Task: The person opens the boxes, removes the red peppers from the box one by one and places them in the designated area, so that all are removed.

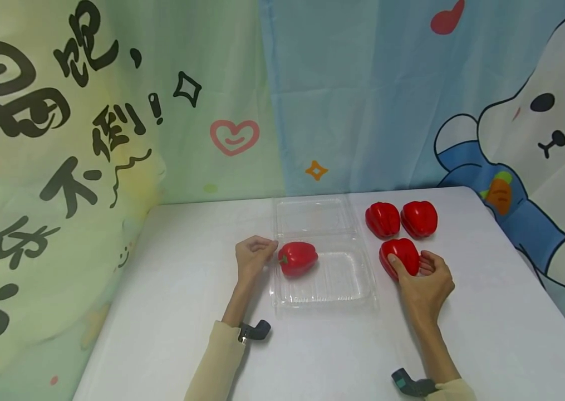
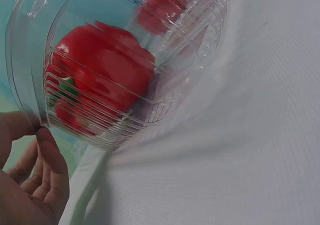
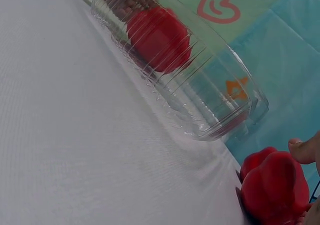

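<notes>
An open clear plastic clamshell box (image 1: 344, 275) lies on the white table, its lid (image 1: 314, 216) folded back toward the wall. Inside the box, at its left, one red bell pepper (image 1: 299, 258) rests on its side, green stem facing left. My left hand (image 1: 253, 259) pinches the left rim of the box between thumb and forefinger, as the left wrist view shows close up. To the right of the box, my right hand (image 1: 427, 287) grips another red bell pepper (image 1: 397, 253), thumb on its near side and fingers around its right side.
Two more red bell peppers, a left one (image 1: 383, 219) and a right one (image 1: 419, 219), sit side by side just behind the gripped one. A printed cloth backdrop (image 1: 322, 100) hangs along the table's back edge and left side.
</notes>
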Available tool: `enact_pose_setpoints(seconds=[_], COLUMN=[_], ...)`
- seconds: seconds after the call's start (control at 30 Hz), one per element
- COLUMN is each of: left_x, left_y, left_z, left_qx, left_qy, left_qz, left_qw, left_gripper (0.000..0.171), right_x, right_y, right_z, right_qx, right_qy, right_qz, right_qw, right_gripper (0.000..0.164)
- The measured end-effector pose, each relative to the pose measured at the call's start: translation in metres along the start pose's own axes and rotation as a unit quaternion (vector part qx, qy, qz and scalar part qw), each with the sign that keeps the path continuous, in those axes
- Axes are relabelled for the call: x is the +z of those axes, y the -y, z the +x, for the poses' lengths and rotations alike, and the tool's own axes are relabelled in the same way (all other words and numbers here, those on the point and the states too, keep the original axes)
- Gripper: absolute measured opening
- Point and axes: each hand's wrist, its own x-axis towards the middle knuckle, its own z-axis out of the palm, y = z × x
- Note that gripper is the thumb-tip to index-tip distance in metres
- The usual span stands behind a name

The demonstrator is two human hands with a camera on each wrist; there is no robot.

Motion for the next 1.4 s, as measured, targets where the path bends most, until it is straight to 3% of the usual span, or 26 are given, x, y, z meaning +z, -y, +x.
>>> enact_pose_setpoints(seconds=[0.33,0.6,0.83,1.17,1.4], left_x=[0.001,0.000,0.000,-0.001,-0.001], left_y=[-0.001,-0.001,0.001,0.001,0.000], left_z=[0.000,0.000,-0.001,0.000,0.000], left_qx=[-0.004,-0.003,-0.004,0.001,0.000], left_qy=[0.000,0.002,0.000,0.005,0.005], left_qz=[-0.003,-0.002,-0.002,0.000,-0.004], left_qw=[1.0000,1.0000,1.0000,1.0000,1.0000], left_gripper=[0.015,0.016,0.018,0.016,0.015], right_x=[-0.006,-0.008,-0.006,0.000,0.012], right_y=[0.007,0.012,0.021,0.039,0.051], right_z=[0.005,0.008,0.008,0.006,0.008], right_qx=[-0.053,-0.147,-0.228,-0.271,-0.314], right_qy=[-0.042,-0.034,0.035,0.156,0.236], right_qz=[0.016,0.063,0.089,0.094,0.076], right_qw=[0.998,0.987,0.969,0.945,0.916], right_gripper=[0.068,0.063,0.070,0.077,0.081])
